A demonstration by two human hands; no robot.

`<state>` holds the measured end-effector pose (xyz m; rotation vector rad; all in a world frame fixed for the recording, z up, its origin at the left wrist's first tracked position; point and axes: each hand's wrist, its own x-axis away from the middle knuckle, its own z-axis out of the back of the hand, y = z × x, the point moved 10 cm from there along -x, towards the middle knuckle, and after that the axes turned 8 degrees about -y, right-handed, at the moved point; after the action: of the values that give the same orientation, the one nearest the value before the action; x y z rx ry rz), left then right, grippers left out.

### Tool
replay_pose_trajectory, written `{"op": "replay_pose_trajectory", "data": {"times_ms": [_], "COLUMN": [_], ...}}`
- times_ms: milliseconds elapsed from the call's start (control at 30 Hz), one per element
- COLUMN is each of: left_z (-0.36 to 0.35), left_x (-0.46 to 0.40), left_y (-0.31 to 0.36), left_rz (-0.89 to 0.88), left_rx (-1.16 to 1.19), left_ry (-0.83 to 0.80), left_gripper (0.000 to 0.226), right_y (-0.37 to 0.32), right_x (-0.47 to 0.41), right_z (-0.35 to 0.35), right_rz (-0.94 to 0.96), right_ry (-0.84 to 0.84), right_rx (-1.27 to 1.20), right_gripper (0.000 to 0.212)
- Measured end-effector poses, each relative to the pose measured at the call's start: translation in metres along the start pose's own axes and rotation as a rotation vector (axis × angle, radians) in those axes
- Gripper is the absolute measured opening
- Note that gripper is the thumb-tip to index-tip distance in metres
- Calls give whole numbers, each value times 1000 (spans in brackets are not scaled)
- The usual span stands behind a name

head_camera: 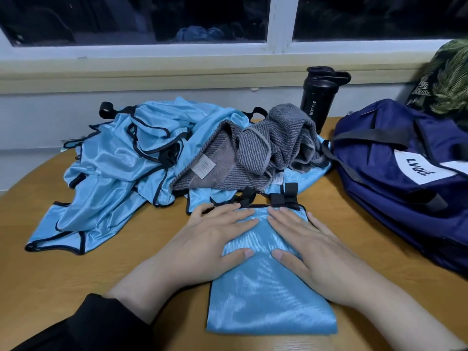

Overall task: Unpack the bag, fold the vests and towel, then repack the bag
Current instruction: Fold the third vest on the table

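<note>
A light blue vest [263,295] with black trim lies folded into a narrow strip on the wooden table [38,262], straight in front of me. My left hand [210,244] and my right hand [311,254] both press flat on its upper half, fingers straight and spread. Behind it a heap of crumpled blue vests [119,168] covers the middle of the table. A grey striped towel [266,148] lies bunched on top of that heap. The navy bag [395,173] with a white label sits at the right.
A black shaker bottle [319,97] stands behind the towel near the wall. A green patterned cloth [448,79] lies behind the bag at the far right. The window sill [177,72] runs along the back.
</note>
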<state>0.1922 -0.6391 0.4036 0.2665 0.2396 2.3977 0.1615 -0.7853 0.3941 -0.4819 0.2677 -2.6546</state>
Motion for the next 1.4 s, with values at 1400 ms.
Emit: {"op": "replay_pose_trajectory", "data": {"times_ms": [1400], "left_z": [27], "left_x": [70], "left_y": [4], "left_rz": [236], "left_rx": [683], "left_ry": [315], "left_gripper": [34], "right_y": [1], "right_x": [47], "right_z": [32], "right_rz": [16], "right_ry": [256], "right_rx": [-566], "right_gripper": [55]}}
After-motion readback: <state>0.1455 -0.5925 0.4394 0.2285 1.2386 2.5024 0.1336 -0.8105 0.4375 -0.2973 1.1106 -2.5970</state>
